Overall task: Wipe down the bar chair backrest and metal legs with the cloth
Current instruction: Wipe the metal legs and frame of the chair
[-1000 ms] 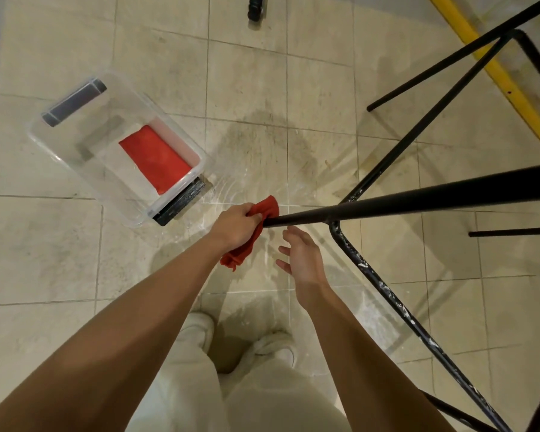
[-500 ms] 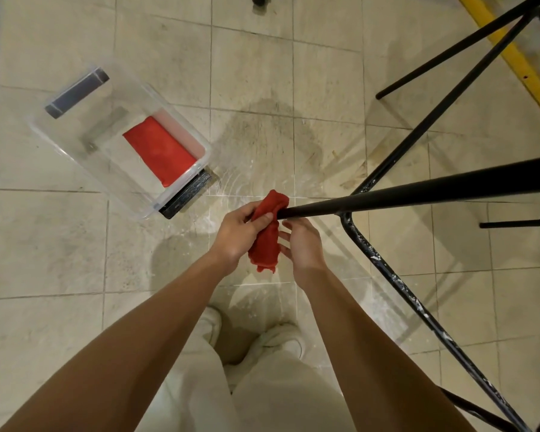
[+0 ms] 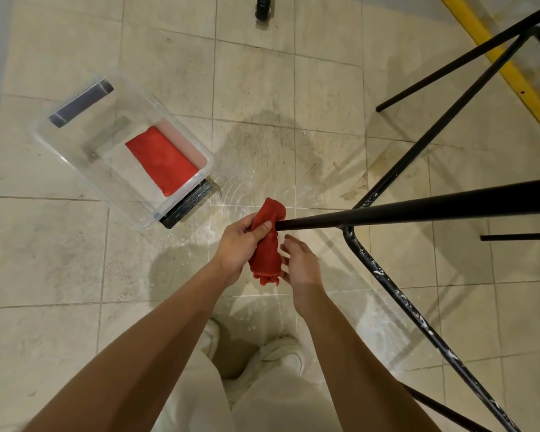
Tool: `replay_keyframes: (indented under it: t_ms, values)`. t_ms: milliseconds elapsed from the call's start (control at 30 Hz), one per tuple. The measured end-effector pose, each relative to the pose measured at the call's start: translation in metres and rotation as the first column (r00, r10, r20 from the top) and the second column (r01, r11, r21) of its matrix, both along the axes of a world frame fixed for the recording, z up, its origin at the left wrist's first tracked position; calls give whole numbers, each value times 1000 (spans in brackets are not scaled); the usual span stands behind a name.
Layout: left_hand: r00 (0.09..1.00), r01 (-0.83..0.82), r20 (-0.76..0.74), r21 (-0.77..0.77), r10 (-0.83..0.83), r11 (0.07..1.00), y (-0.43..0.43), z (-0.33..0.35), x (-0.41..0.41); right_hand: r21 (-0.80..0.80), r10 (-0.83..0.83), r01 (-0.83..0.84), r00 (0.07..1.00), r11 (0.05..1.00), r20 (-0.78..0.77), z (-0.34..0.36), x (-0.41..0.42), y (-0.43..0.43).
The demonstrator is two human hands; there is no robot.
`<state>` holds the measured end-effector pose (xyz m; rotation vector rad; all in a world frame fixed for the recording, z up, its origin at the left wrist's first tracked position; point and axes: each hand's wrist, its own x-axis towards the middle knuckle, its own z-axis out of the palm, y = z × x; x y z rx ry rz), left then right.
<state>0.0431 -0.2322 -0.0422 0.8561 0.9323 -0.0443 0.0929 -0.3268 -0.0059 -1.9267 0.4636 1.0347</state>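
Floor (image 3: pixel 75 244) is beige tile, scuffed, with a darker patch and white streaks just beyond the tip of the chair leg (image 3: pixel 418 210). Yellow strip (image 3: pixel 496 54) runs along the floor far right of that leg, past the other black legs. The chair leg is a black metal tube coming in from the right with its tip pointing left. A thinner crossbar (image 3: pixel 402 304) flecked with white branches off under it and runs back toward the person. Cloth (image 3: pixel 267 247) is red and bunched into a roll, with its top end at the leg tip and the rest hanging below. Can't tell if it wraps the tip or only butts against it. Left hand (image 3: pixel 236 244) grips the cloth's upper half just left of the leg tip, fingers and thumb clamped round it. Right hand (image 3: pixel 303 266) sits just under the leg tip, fingers apart and relaxed, clamped on nothing. The cloth's lower end lies against its palm. Clear plastic bin (image 3: pixel 60 151) sits on the floor well left of the leg tip, open-topped, with a dark latch at each short end. Inside it a second red cloth (image 3: pixel 162 162) lies flat at the end nearer the leg. Black wheel (image 3: pixel 264 6) is at the top edge, far beyond the leg tip. White shoes (image 3: pixel 281 357) are on the floor below the tip.
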Motion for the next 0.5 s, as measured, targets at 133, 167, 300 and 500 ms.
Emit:
replay_keyframes:
  t_ms: [133,167,300,500]
  values:
    - [994,86,-70,30,-84,996,8,-16,3,10,-65,66,995,998,-71,-11,-1,2]
    - [990,112,-86,41,-108,993,10,-19,4,3,-59,60,995,998,-76,-13,-2,3]
    - [954,263,-181,122,-239,957,19,-33,11,-7,-19,18,998,1000,-52,-21,-2,0]
    - [857,492,-297,227,-422,840,26,-48,20,-1,-19,19,999,1000,-39,-31,2,-2]
